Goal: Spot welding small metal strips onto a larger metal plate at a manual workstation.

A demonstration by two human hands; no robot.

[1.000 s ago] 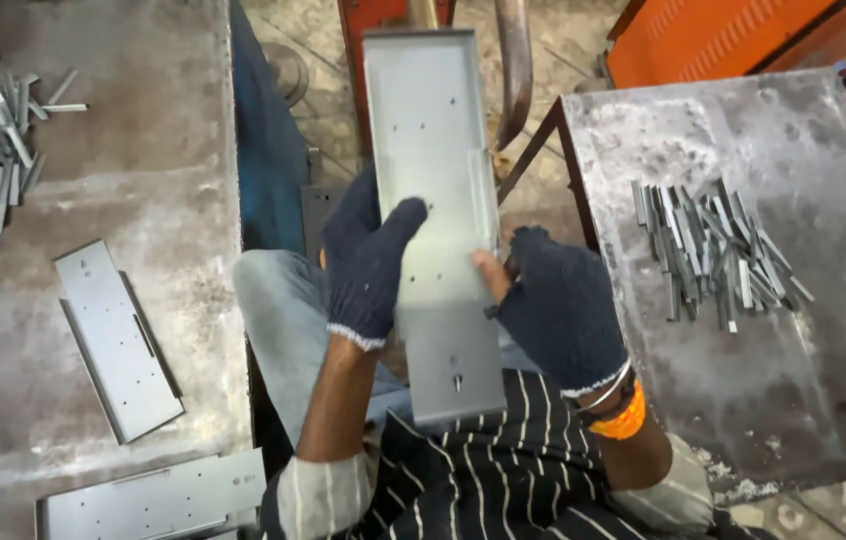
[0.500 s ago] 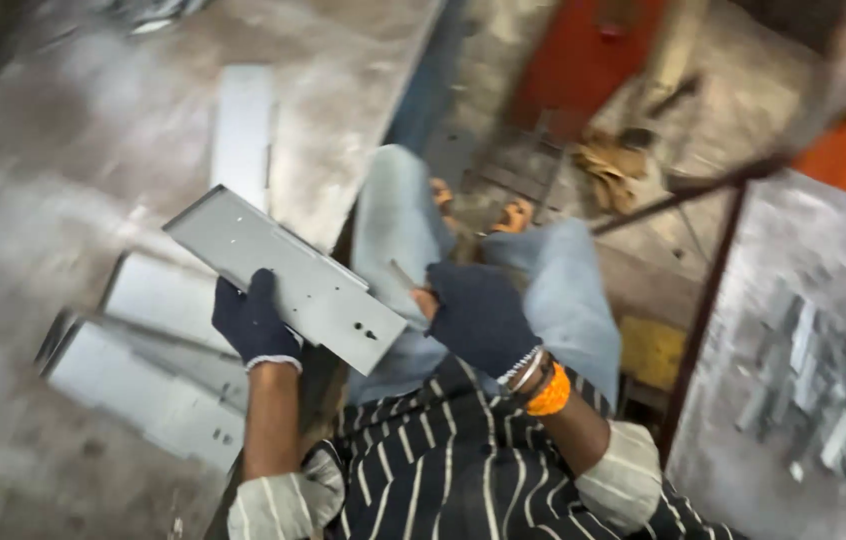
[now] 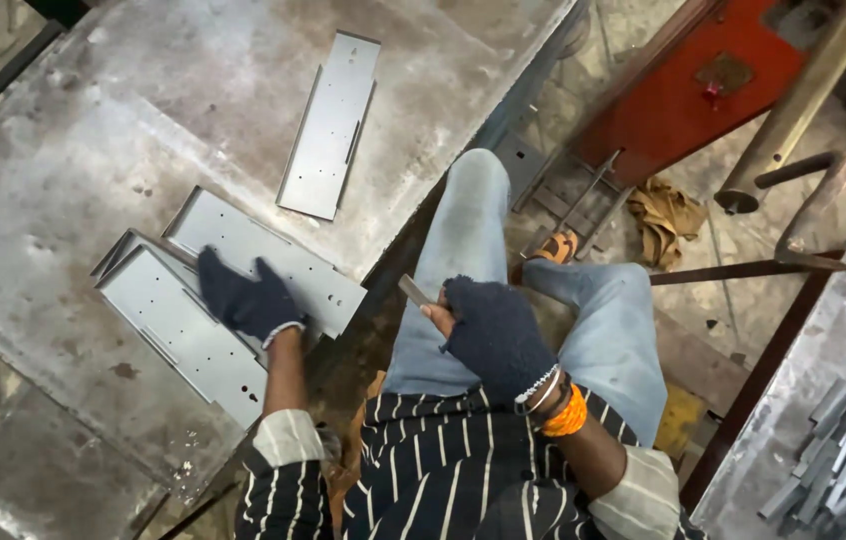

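On the steel table [image 3: 93, 140] to my left lies a stack of flat grey metal plates [image 3: 173, 320], long rectangles with bent edges and small punched holes. My left hand [image 3: 243, 300], in a dark glove, rests flat with fingers spread on the top plate [image 3: 273, 265], whose long axis runs from upper left down to lower right, its near end by the table edge. Further up the table a single plate [image 3: 331, 125] lies apart, pointing almost straight away from me. Over my lap, my right hand [image 3: 493, 335] is curled shut around what looks like a small metal strip [image 3: 415, 291], though only its tip shows.
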